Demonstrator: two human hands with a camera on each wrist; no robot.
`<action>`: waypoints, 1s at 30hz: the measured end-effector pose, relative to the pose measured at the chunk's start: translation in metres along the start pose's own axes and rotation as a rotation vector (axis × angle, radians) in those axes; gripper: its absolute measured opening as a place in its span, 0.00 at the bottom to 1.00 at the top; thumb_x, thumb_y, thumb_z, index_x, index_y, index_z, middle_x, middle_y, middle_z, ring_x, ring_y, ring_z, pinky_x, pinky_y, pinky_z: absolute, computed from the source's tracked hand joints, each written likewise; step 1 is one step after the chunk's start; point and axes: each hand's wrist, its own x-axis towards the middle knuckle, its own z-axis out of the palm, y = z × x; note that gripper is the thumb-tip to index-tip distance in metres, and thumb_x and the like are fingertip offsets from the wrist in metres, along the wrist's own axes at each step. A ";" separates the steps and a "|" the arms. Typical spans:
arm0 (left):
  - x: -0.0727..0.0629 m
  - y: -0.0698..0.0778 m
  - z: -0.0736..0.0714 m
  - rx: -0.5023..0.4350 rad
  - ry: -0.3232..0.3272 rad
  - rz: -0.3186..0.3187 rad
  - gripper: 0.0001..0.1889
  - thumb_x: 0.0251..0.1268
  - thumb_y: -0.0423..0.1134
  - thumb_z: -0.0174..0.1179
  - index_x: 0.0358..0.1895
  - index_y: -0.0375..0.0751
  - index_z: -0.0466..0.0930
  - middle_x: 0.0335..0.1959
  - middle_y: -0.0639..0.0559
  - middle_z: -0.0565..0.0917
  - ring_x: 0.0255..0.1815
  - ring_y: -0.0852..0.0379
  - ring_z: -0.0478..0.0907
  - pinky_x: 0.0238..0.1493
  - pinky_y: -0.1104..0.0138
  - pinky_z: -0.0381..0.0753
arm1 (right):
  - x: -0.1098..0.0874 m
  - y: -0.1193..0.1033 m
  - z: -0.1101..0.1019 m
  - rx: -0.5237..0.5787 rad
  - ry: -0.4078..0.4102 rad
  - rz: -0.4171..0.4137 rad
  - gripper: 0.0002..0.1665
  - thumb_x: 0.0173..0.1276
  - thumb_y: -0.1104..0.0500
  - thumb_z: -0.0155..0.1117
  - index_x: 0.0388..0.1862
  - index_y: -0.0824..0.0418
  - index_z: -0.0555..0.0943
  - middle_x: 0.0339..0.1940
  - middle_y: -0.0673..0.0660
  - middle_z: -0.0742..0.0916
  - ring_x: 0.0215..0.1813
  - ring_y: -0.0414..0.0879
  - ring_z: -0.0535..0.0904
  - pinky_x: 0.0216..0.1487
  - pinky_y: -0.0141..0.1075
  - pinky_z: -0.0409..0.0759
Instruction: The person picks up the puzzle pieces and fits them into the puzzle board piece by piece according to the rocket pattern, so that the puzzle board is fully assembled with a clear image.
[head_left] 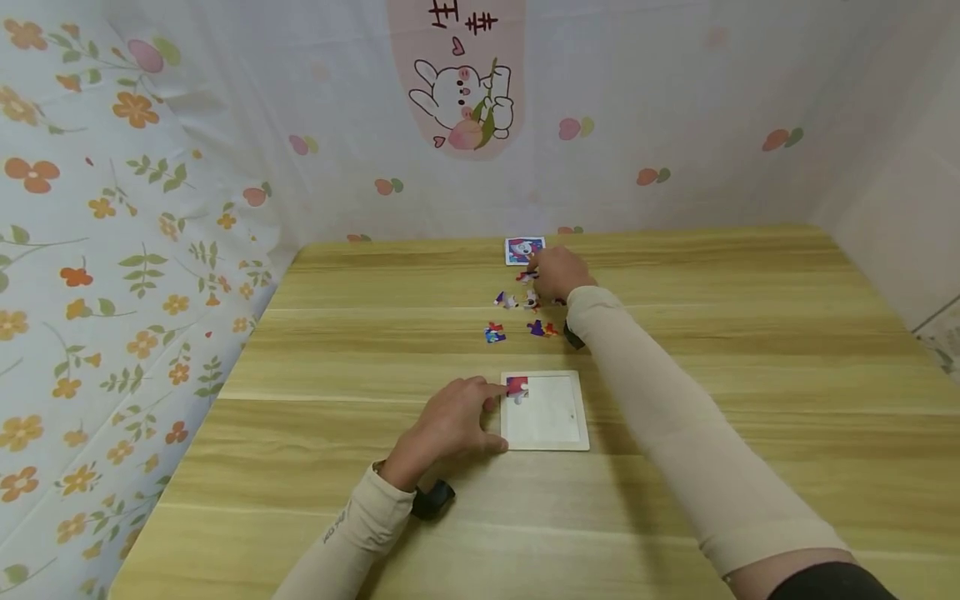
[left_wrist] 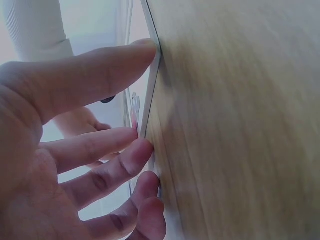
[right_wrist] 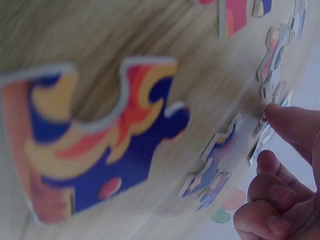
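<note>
A square white puzzle frame (head_left: 543, 446) lies on the table, with one red and purple piece (head_left: 517, 386) in its upper left corner. My left hand (head_left: 453, 417) rests at the frame's left side, index fingertip at that piece and thumb at the lower corner. In the left wrist view its fingers (left_wrist: 95, 147) stand apart along the frame's edge. Farther back, my right hand (head_left: 561, 273) reaches down to the loose pieces. One of its fingertips is right at a small puzzle piece (head_left: 527, 277); I cannot tell whether it is pinched.
A picture card (head_left: 523, 249) lies near the table's back edge, partly behind my right hand. Several loose pieces are scattered between it and the frame, among them a blue and red one (head_left: 494, 333). A patterned cloth (head_left: 622, 125) hangs behind the table.
</note>
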 end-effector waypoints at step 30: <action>0.001 -0.001 0.003 0.017 0.006 -0.005 0.38 0.45 0.48 0.80 0.65 0.45 0.80 0.33 0.56 0.74 0.32 0.59 0.67 0.32 0.70 0.63 | -0.011 0.023 -0.012 0.512 0.058 0.110 0.06 0.64 0.68 0.60 0.36 0.65 0.84 0.27 0.56 0.83 0.23 0.46 0.70 0.24 0.35 0.67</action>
